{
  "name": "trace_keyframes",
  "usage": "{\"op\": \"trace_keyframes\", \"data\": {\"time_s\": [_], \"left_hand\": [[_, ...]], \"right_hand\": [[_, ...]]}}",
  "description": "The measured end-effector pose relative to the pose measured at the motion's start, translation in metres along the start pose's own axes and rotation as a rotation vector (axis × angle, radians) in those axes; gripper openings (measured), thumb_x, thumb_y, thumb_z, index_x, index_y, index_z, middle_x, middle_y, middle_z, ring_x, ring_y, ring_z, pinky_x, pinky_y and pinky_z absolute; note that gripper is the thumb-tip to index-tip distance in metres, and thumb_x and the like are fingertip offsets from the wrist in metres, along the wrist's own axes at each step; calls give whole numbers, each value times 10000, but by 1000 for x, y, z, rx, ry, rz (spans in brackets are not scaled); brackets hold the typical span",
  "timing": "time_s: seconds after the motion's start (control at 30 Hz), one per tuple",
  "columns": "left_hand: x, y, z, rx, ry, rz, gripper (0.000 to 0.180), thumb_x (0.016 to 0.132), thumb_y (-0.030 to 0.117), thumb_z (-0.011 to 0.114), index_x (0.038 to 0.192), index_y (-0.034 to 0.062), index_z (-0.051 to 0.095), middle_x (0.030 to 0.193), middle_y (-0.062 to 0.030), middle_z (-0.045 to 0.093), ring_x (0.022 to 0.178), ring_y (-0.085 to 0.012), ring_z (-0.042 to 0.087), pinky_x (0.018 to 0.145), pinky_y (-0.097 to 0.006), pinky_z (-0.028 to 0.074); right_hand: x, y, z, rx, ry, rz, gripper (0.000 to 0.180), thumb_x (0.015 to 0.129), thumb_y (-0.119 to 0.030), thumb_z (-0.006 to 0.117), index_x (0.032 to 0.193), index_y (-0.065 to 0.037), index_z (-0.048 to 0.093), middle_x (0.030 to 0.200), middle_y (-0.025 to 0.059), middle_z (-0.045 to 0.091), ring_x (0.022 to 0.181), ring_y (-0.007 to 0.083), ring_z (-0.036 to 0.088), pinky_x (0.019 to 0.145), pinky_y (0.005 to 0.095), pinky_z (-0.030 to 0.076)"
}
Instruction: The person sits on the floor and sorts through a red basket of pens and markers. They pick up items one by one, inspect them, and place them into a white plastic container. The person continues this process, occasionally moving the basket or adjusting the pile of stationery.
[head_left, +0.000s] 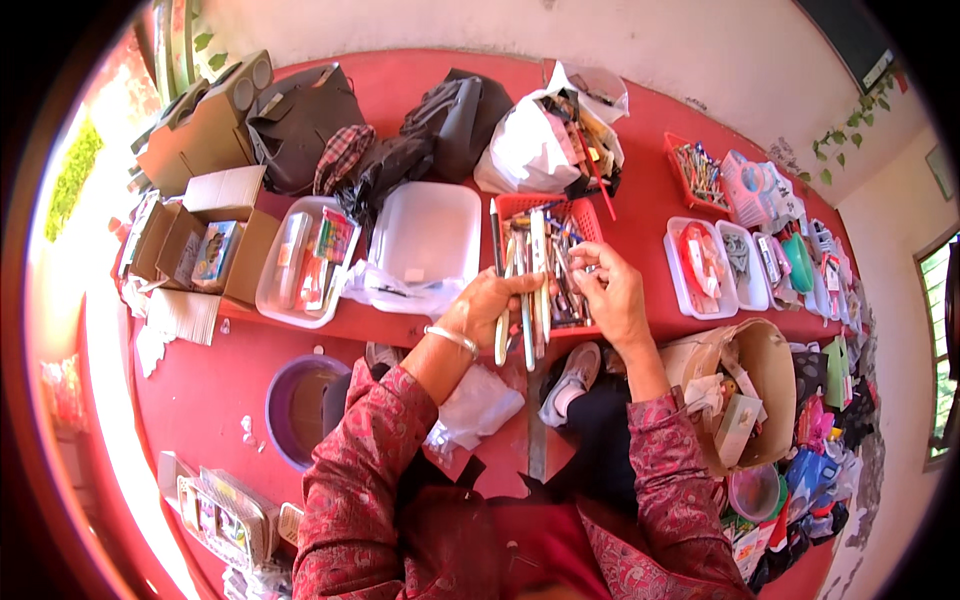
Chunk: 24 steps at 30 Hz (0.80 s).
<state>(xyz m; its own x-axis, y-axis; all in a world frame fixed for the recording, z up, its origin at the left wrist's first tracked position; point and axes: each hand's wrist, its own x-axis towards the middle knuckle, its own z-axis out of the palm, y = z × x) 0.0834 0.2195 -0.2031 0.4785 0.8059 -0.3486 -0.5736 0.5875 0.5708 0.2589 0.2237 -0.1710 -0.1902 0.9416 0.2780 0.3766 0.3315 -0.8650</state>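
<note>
A bunch of pens and pencils [527, 325] is gripped in my left hand [478, 308], in the middle of the view. They stand roughly upright, white, dark and pale blue among them, fanned between thumb and fingers. Behind and beneath them, a red plastic basket [588, 222] holds many more loose pens. My right hand [615, 295] is over the basket's right side, thumb and fingertips pinched together. Whether anything small sits in that pinch cannot be made out.
An empty-looking white tray [425, 228] lies left of the basket, beside a clear box [268, 288] of stationery and an open carton [243, 262]. Bags [300, 120] line the back. More tubs [683, 290] stand right; below are a purple bucket [283, 400] and a cardboard bin [778, 400].
</note>
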Motion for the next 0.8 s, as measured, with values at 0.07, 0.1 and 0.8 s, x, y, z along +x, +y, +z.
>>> {"op": "trace_keyframes", "data": {"time_s": [0.07, 0.1, 0.8], "left_hand": [[-1, 0, -3, 15, -70, -35, 172, 818, 135, 590, 925, 4, 558, 715, -80, 627, 390, -81, 483, 348, -210, 428], [-1, 0, -1, 38, -64, -27, 173, 819, 139, 591, 923, 4, 560, 690, -73, 616, 389, -73, 476, 350, -206, 425], [-8, 1, -6, 51, -70, 0, 193, 847, 128, 556, 975, -16, 563, 794, -91, 641, 423, -4, 413, 381, -126, 352]], "right_hand": [[-1, -8, 4, -243, 54, -279, 371, 718, 62, 541, 1051, -100, 571, 919, 83, 561, 741, 195, 609, 593, 274, 488], [0, -10, 7, -383, 69, -407, 393, 704, 62, 550, 1052, -118, 576, 959, 83, 553, 769, 215, 606, 602, 284, 492], [5, -8, 2, 216, -83, 287, 189, 852, -196, 548, 815, -11, 528, 571, 26, 547, 487, 67, 504, 428, 206, 373]]}}
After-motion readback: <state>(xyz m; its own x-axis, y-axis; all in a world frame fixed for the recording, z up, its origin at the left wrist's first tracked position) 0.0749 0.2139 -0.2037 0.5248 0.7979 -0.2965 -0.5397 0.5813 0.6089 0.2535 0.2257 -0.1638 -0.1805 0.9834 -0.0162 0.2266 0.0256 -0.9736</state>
